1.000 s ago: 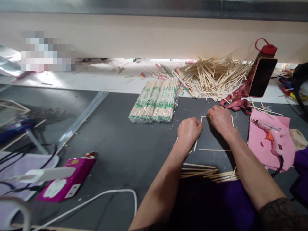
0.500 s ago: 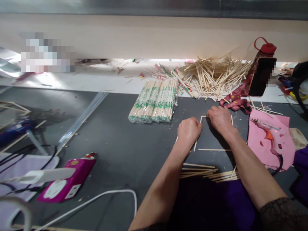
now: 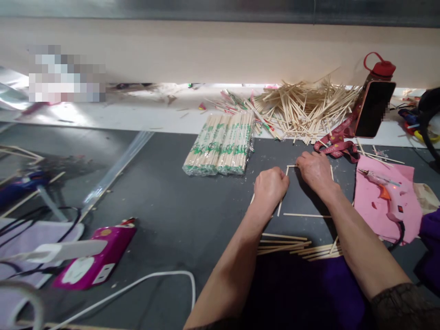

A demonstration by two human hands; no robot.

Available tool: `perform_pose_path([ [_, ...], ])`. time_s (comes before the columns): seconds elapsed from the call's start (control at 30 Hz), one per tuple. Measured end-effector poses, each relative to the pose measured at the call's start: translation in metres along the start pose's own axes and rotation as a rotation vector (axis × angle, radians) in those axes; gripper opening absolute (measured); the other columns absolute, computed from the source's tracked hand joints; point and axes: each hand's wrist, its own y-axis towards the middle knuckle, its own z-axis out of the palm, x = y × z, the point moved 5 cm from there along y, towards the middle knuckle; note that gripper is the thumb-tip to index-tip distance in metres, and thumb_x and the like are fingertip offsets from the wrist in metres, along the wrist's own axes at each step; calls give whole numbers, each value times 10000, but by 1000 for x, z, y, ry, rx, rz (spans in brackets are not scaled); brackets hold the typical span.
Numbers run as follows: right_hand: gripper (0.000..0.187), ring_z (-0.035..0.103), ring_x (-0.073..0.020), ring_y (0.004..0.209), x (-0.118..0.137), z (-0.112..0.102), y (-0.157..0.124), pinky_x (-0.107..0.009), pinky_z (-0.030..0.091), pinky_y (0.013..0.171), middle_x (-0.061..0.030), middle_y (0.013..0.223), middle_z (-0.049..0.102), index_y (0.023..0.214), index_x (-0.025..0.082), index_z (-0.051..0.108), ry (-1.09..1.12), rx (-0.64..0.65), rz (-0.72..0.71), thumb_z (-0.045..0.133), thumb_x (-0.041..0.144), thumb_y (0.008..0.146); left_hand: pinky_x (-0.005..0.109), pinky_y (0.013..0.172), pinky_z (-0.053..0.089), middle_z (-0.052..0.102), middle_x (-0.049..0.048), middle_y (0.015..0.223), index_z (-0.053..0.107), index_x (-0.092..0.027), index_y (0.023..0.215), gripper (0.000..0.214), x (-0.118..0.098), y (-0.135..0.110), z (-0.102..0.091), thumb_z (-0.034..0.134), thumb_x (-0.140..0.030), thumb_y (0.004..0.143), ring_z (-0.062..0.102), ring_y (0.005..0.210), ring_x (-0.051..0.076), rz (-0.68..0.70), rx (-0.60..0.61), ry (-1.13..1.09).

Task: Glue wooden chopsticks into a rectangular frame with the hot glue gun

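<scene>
Thin wooden sticks lie on the grey tabletop in a rough square. My left hand is closed at the upper end of the left stick; its fingertips are partly hidden. Along the top stick my right hand is bent down with its fingers closed on it. The right stick shows just beyond that hand. Apart from both hands, the bottom stick runs partly under my right forearm. Several spare sticks lie close to my body.
A pink glue gun rests on a pink cloth at right. Behind are wrapped chopstick packs, a heap of loose sticks, a phone and a red-capped bottle. A magenta box and white cable lie left.
</scene>
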Motion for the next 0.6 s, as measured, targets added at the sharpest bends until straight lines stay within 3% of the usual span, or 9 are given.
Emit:
perform_pose_path([
  [0.3, 302, 589, -229, 892, 0, -1, -1, -345, 320, 704, -88, 942, 666, 920, 179, 683, 5, 13, -1, 383, 182, 945, 349, 794, 486, 739, 130, 893, 713, -171, 872, 252, 0, 0, 0, 476, -243, 831, 685, 898, 279, -11, 15, -5],
  [0.5, 284, 591, -234, 905, 1, -2, -1, -353, 341, 736, -87, 959, 662, 938, 190, 682, 6, 17, 5, 398, 176, 934, 344, 808, 491, 730, 108, 962, 641, -179, 1143, 377, 3, 4, 1, 583, -320, 798, 672, 926, 273, -12, -24, -85],
  [0.6, 287, 591, -232, 910, 0, -2, -1, -350, 350, 744, -96, 963, 660, 949, 191, 682, 14, 25, 13, 395, 180, 935, 321, 845, 481, 708, 108, 1043, 651, -176, 1168, 387, 0, 7, 1, 578, -326, 819, 661, 957, 249, 21, -63, -81],
])
